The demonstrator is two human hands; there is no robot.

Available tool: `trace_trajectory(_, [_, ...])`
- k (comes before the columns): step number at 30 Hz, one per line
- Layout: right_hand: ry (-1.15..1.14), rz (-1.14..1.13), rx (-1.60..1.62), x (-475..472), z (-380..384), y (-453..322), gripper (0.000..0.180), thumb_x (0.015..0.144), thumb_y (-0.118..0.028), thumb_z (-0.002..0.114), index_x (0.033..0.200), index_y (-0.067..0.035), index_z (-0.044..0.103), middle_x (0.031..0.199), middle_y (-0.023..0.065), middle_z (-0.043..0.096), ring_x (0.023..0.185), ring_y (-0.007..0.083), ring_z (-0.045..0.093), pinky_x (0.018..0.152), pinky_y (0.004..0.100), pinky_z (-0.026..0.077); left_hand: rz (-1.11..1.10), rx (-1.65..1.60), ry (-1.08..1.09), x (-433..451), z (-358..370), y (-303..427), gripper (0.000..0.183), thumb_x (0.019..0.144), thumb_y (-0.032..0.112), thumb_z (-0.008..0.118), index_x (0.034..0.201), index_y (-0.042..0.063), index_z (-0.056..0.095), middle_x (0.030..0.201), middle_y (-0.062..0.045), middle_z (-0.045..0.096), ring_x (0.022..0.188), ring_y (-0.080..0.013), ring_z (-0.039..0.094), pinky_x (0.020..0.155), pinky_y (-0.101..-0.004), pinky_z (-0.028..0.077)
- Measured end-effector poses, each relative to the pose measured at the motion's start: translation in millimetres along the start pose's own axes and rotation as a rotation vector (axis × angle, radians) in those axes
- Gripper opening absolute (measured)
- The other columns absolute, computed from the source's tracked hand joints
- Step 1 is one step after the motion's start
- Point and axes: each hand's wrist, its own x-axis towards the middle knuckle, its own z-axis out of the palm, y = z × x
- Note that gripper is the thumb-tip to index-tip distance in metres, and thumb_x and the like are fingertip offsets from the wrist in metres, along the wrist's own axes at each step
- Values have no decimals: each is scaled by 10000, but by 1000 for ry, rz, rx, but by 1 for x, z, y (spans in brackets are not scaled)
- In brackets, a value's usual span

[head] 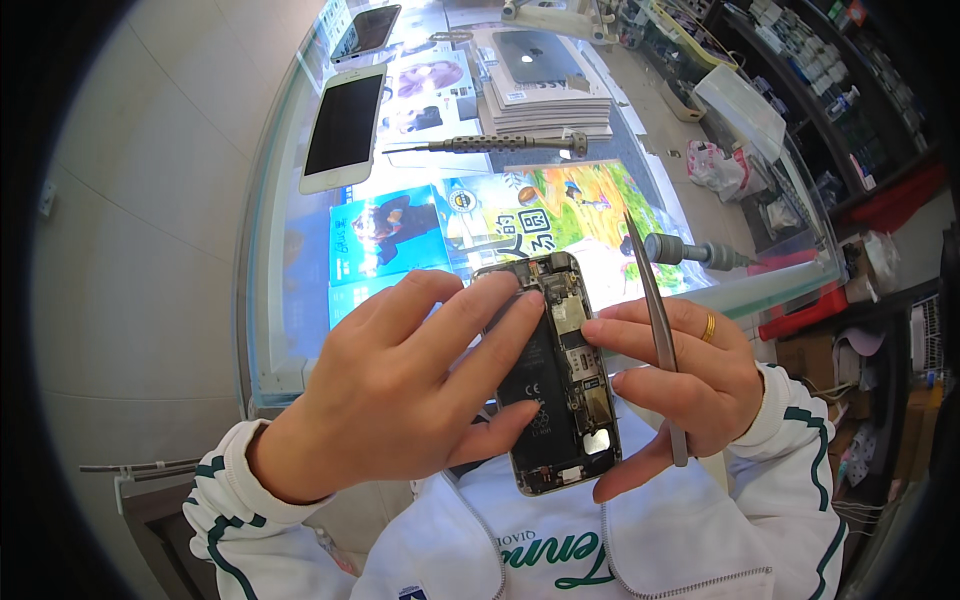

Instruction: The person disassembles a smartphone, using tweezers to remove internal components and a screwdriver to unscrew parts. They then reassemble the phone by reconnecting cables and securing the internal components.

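Note:
An opened smartphone (529, 367), its black battery and logic board exposed, is held up in front of my chest at the counter's near edge. My left hand (420, 375) lies over its left side, with fingertips on the upper part and the thumb on the battery. My right hand (682, 375) has fingertips at the phone's right edge and the thumb near its lower corner. Steel tweezers (660, 322) are held between the fingers of that hand, tips pointing up and away. A slim metal screwdriver (510, 144) lies on the counter. Left of it is a white phone (345, 127) with a dark screen.
The lit glass counter (281, 300) carries printed sheets (562, 195), a stack of thin boxes (547, 105), another phone (367, 31) and a thick grey screwdriver (694, 252). Plastic containers (739, 105) are at the right, by dark shelves.

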Motion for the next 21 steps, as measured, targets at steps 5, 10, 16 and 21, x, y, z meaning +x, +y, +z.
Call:
trace_trajectory(5, [-25, 31, 33, 3, -2, 2, 689, 707, -559, 794, 1044, -5, 562, 1105, 250, 652, 981, 400, 666, 865, 439, 551, 2, -12, -3, 0, -1, 0, 558, 687, 305, 766, 1136, -11, 667, 1120, -126, 625, 844, -261, 603, 669, -336, 546])
trace_trajectory(10, [-123, 147, 97, 15, -25, 6, 756, 780, -674, 654, 1112, 3, 605, 1171, 255, 642, 1051, 402, 652, 897, 434, 528, -5, -35, 8, 0, 0, 0, 554, 697, 304, 764, 1136, -20, 667, 1154, -141, 629, 850, -263, 603, 688, -336, 544])
trace_trajectory(16, [-115, 286, 122, 43, -60, 2, 647, 909, -597, 588, 1088, 19, 671, 1091, 242, 665, 952, 309, 693, 808, 363, 554, 6, -27, -7, 0, 0, 0, 555, 694, 306, 768, 1129, -24, 669, 1210, -149, 627, 865, -259, 599, 691, -337, 541])
trace_trajectory(21, [-243, 140, 42, 53, -61, 1, 257, 796, -93, 786, 1013, -5, 680, 1045, 207, 690, 862, 278, 728, 707, 317, 585, 9, -26, -5, -2, 0, -1, 555, 687, 304, 774, 1123, -24, 673, 1208, -149, 629, 866, -252, 592, 683, -332, 535])
